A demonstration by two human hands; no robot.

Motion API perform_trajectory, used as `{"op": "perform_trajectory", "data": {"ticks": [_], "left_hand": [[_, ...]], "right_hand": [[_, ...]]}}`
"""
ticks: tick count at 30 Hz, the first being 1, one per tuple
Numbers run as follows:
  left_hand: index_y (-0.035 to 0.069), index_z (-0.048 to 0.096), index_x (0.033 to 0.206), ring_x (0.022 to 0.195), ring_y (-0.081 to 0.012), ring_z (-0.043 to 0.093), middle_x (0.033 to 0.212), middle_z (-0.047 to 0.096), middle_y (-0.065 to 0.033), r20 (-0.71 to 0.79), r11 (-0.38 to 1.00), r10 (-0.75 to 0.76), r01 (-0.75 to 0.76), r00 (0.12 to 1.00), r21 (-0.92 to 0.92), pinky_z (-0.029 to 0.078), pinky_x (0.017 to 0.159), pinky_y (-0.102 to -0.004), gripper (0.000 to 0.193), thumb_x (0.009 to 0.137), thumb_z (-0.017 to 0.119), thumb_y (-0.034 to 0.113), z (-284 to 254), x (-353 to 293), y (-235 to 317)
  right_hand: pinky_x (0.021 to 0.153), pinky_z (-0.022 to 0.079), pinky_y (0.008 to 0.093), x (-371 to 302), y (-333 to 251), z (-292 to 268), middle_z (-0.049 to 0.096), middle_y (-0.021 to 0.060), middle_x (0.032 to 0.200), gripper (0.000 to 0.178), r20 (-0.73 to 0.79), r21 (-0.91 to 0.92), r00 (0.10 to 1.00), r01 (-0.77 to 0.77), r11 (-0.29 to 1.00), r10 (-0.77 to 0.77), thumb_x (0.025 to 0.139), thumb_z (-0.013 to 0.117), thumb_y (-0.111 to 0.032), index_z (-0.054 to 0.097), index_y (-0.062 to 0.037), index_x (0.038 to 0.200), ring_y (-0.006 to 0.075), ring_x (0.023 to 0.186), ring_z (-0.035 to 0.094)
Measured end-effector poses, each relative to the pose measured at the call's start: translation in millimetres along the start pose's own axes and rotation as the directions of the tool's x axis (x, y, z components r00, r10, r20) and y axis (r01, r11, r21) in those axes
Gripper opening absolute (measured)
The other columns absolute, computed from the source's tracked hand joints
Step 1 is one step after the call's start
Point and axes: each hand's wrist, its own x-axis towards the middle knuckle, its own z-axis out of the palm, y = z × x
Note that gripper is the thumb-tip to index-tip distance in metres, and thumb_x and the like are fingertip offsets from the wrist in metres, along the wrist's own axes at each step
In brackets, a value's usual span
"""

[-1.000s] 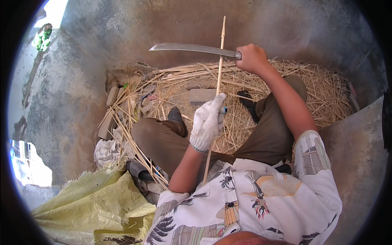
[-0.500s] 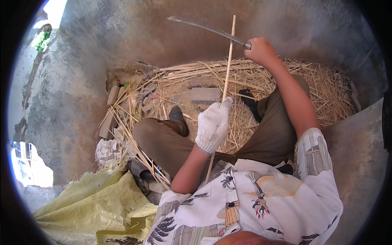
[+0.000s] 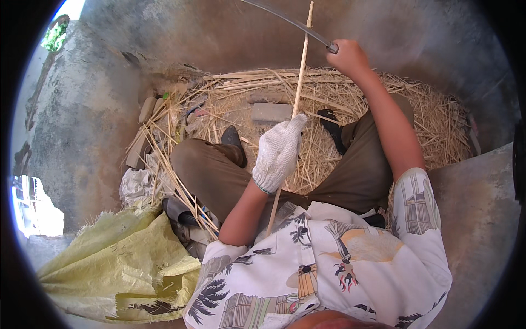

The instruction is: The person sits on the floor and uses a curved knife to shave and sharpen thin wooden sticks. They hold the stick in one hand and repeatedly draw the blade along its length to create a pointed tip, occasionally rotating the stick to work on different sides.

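Note:
My left hand (image 3: 279, 152), in a white knitted glove, is closed around a long, thin, pale strip of split bamboo or cane (image 3: 299, 90). The strip slants up and away from my lap, its lower end against my shirt. My bare right hand (image 3: 349, 58) grips the handle of a long, curved knife (image 3: 290, 21). Its blade points to the left and crosses the strip near the far end; whether the edge touches it I cannot tell. The blade's tip runs out of the picture at the top, and my fist hides most of the handle.
Loose shavings and strips (image 3: 438, 120) cover the floor around my feet. A grey brick (image 3: 271, 113) lies between my shoes. At the lower left is a torn yellow woven sack (image 3: 120, 263), near more thin strips (image 3: 189, 200). A stained wall (image 3: 181, 38) curves around the far side.
The whole view has shifted a little, so everything sits higher and slightly left. The knife and strip stay crossed near the strip's far end, and both hands keep their grip.

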Motion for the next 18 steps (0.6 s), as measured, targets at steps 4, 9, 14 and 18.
{"op": "perform_trajectory", "data": {"ticks": [4,9,14,18], "left_hand": [[0.003,0.061,0.127,0.065,-0.0266,0.063,0.075,0.06,-0.0124,-0.039,0.997,-0.043,0.045,0.998,0.059,0.052,0.062,-0.0391,0.033,0.097,0.063,0.017,-4,2,-12],[0.007,0.065,0.125,0.06,-0.0194,0.059,0.073,0.058,-0.009,-0.089,1.0,-0.02,0.021,0.996,0.008,0.05,0.056,-0.0338,0.025,0.107,0.053,0.019,3,-3,6],[0.001,0.068,0.106,0.058,-0.0163,0.055,0.07,0.057,-0.0065,-0.241,0.984,0.071,-0.108,0.968,-0.142,0.047,0.057,-0.0299,0.03,0.107,0.056,0.029,16,1,1],[0.001,0.064,0.089,0.058,-0.0155,0.054,0.066,0.053,-0.0068,-0.227,0.986,0.155,-0.135,0.961,0.101,0.047,0.057,-0.0318,0.04,0.106,0.058,0.037,6,3,-4]], "right_hand": [[0.075,0.058,0.048,-16,-11,6,0.074,0.0152,0.083,0.024,0.032,-0.137,0.994,0.112,0.984,-0.108,0.08,0.066,-0.03,0.075,-0.011,0.092,0.0367,0.082,0.072],[0.078,0.059,0.0473,9,10,-7,0.075,0.0155,0.088,0.025,0.013,-0.119,1.0,0.005,0.993,-0.004,0.08,0.066,-0.03,0.076,-0.0111,0.095,0.0361,0.085,0.073],[0.079,0.059,0.0469,-7,-10,-8,0.076,0.0144,0.091,0.026,-0.016,-0.031,0.998,-0.056,0.998,0.055,0.08,0.067,-0.03,0.076,-0.0128,0.097,0.0359,0.084,0.073],[0.081,0.058,0.0477,-13,-8,-4,0.076,0.0166,0.093,0.029,0.093,-0.307,0.983,0.177,0.935,-0.156,0.081,0.066,-0.03,0.077,-0.0151,0.104,0.0368,0.087,0.073]]}}
